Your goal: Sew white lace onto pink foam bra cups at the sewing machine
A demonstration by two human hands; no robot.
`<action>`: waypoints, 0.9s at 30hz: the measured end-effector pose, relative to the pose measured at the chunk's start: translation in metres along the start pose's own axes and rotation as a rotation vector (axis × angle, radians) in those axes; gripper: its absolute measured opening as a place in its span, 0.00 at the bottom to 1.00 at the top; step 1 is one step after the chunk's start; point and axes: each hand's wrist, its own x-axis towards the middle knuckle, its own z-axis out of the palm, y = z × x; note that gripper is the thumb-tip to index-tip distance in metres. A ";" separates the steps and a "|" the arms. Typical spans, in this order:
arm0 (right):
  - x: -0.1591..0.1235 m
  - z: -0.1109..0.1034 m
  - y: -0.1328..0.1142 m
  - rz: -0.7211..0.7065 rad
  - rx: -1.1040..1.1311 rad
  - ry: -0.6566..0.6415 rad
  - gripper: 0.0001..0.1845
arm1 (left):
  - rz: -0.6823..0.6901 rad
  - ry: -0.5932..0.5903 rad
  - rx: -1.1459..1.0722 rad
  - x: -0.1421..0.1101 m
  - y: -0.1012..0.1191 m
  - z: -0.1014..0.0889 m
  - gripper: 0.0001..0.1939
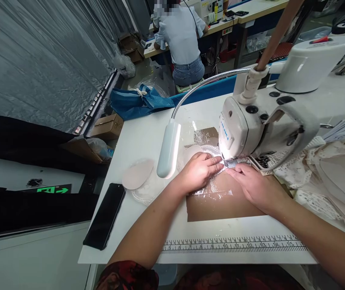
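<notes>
My left hand [202, 171] lies over a white lace-edged fabric piece [210, 150], its fingers stretched toward the presser foot [226, 163] of a white sewing machine [235, 125]. Close to the foot, the fingertips of my right hand [252, 183] are drawn together on the edge of the fabric, which my fingers and the machine head partly hide. Under both hands is a brown sheet [229, 201] with shiny clear tape. Left of my left hand rests a beige oval pad [138, 176], partly over a pale lace piece [145, 195].
A lamp [169, 151] on a bendable neck hangs left of the machine. A black phone [104, 217] lies by the table's left edge, and a printed ruler [235, 245] runs along the front. Lace pieces [320, 201] pile up at right. Beyond, a person [180, 40] sits at another table.
</notes>
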 end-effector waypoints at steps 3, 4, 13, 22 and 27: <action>-0.002 0.002 0.002 0.020 0.056 0.006 0.26 | -0.015 -0.001 0.006 0.000 -0.002 0.000 0.22; -0.003 0.002 0.002 0.023 0.081 0.016 0.26 | -0.019 0.005 0.007 0.000 -0.002 0.001 0.23; -0.003 0.002 0.003 -0.014 0.094 0.054 0.25 | -0.034 0.036 0.005 0.000 -0.004 0.006 0.20; -0.009 0.001 0.005 0.009 0.176 0.060 0.23 | -0.266 -0.081 0.099 -0.008 0.020 -0.015 0.17; -0.008 -0.002 0.005 -0.005 0.161 0.070 0.21 | -0.292 -0.157 0.050 -0.009 0.035 -0.021 0.17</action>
